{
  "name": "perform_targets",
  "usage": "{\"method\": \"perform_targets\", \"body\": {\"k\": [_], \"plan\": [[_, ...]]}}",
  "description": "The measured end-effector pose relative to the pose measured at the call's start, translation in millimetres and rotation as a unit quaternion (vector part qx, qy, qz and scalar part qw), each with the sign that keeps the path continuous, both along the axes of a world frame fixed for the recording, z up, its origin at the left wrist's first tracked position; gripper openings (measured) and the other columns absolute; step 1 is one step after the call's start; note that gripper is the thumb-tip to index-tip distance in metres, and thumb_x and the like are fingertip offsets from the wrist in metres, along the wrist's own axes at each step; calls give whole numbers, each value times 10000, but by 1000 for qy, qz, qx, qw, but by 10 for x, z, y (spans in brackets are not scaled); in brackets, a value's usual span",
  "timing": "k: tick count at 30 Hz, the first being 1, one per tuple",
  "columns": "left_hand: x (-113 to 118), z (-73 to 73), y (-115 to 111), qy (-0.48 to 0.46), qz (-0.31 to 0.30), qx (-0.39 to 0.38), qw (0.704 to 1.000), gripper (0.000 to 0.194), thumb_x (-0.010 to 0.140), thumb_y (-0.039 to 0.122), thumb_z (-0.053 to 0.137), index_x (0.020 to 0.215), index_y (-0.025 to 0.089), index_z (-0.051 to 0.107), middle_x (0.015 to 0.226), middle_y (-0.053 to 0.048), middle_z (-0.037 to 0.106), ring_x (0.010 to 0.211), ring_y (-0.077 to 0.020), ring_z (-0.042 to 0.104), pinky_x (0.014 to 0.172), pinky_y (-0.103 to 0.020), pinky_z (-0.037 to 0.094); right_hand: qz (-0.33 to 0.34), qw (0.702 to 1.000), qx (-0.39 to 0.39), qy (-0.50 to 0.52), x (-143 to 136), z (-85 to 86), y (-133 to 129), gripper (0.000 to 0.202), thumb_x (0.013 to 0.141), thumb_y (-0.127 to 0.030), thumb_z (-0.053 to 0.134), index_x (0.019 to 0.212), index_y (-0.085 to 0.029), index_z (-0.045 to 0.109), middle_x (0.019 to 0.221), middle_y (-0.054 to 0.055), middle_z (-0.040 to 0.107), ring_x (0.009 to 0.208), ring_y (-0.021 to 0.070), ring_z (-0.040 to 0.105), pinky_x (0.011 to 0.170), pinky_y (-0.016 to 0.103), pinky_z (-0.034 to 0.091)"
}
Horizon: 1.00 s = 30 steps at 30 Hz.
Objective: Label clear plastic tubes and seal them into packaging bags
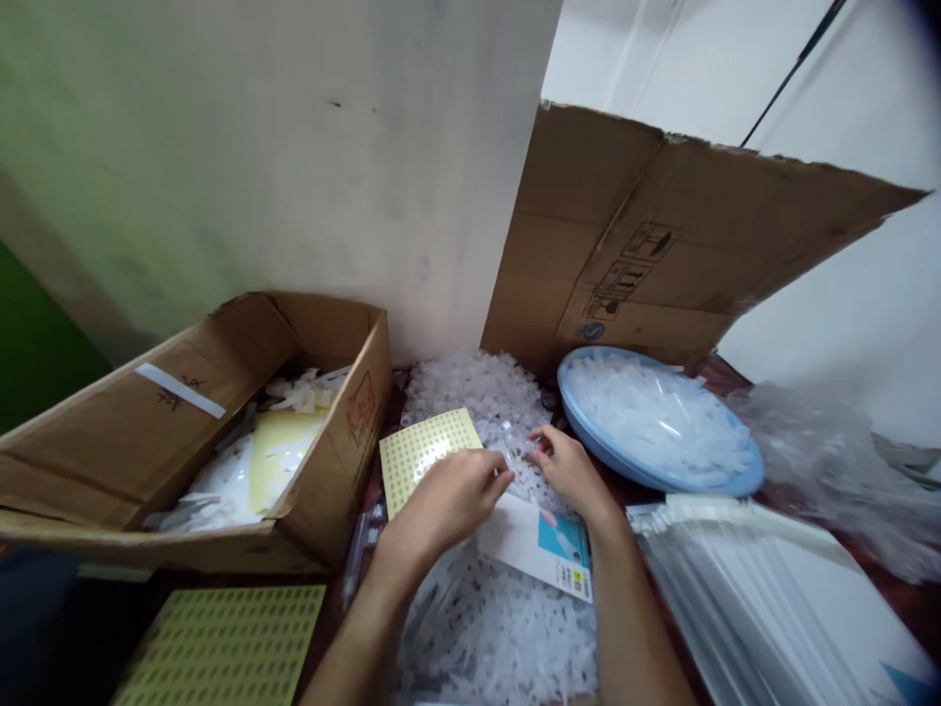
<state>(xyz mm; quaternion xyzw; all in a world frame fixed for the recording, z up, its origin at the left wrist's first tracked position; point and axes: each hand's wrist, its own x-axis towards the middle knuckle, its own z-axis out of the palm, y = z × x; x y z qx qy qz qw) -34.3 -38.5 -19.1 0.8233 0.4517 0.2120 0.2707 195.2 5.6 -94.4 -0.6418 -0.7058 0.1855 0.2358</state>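
Note:
My left hand [463, 487] is closed, its thumb and fingers pinched over a pile of small clear plastic pieces [470, 384]. What it grips is too small to make out. Just to the right, my right hand [571, 469] curls in a pinch around a small clear plastic piece [520, 443]. Partly behind my left hand lies a yellow sheet of small dark stickers [419, 449]. Beneath both hands a white and blue printed card [521, 542] rests on a nearer heap of translucent plastic bits [507, 632].
An open cardboard box [323, 549] with scraps stands left, a second yellow sticker sheet [227, 642] before it. Right are a blue basin [588, 431] of clear strips, stacked white cards in clear sleeves [801, 588] and crumpled plastic bags [816, 441]. A cardboard panel [566, 226] leans behind.

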Motion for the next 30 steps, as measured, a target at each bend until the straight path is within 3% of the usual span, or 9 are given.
{"method": "perform_targets", "body": {"k": [2, 5, 7, 10, 13, 18, 24, 30], "plan": [[24, -65, -7, 27, -47, -17, 998, 226, 991, 303, 515, 918, 201, 702, 961, -67, 744, 900, -226, 677, 777, -298, 444, -17, 1000, 3, -5, 23, 8, 8, 388, 861, -44, 467, 1207, -148, 610, 1051, 101, 666, 956, 208, 646, 880, 288, 482], [-2, -96, 8, 51, -58, -31, 997, 236, 997, 297, 494, 961, 199, 706, 1000, -82, 741, 927, -234, 683, 789, -304, 457, -47, 999, -2, -21, 69, 49, -3, 424, 840, -7, 427, 1213, -117, 595, 1121, 147, 638, 1028, 217, 633, 914, 297, 467], [-47, -90, 30, 54, -44, -32, 997, 262, 1006, 319, 475, 955, 200, 703, 997, -85, 738, 922, -237, 679, 784, -308, 458, -52, 998, -18, -33, 80, 86, -31, 301, 858, -44, 471, 1087, -134, 644, 1071, 139, 660, 1007, 224, 641, 891, 297, 461], [-125, -76, 56, 35, -24, -36, 998, 278, 1009, 347, 465, 976, 209, 704, 1018, -84, 737, 948, -244, 671, 799, -313, 455, -37, 996, -64, -43, 42, 110, -91, 79, 847, -142, 615, 833, -176, 685, 855, 78, 704, 820, 207, 662, 753, 278, 453], [-184, -78, 68, 21, -7, -44, 999, 289, 1006, 348, 458, 1014, 215, 714, 1043, -92, 737, 973, -253, 667, 817, -319, 453, -29, 993, -102, -46, -39, 76, -122, 87, 783, -136, 697, 714, -187, 682, 747, 47, 714, 713, 180, 658, 650, 257, 419], [-205, -105, 81, 18, 1, -49, 999, 298, 997, 352, 463, 1017, 210, 724, 1035, -99, 738, 956, -258, 670, 814, -323, 453, -35, 990, -126, -54, -119, 36, -94, 74, 794, -148, 714, 736, -182, 683, 772, 70, 730, 708, 183, 661, 599, 254, 400], [-184, -80, 62, 34, 2, -52, 998, 295, 996, 345, 464, 1011, 212, 728, 1026, -97, 739, 948, -252, 676, 813, -316, 456, -41, 988, -131, -74, -92, 64, -93, 88, 819, -123, 647, 773, -186, 688, 829, 91, 740, 771, 202, 678, 652, 273, 403], [-169, -74, 59, 46, -1, -45, 998, 283, 1003, 342, 471, 992, 211, 722, 1033, -95, 733, 952, -251, 678, 811, -315, 462, -52, 987, -116, -98, -135, 39, -104, 51, 774, -151, 701, 769, -198, 684, 871, 108, 737, 841, 247, 691, 681, 295, 400]]}}
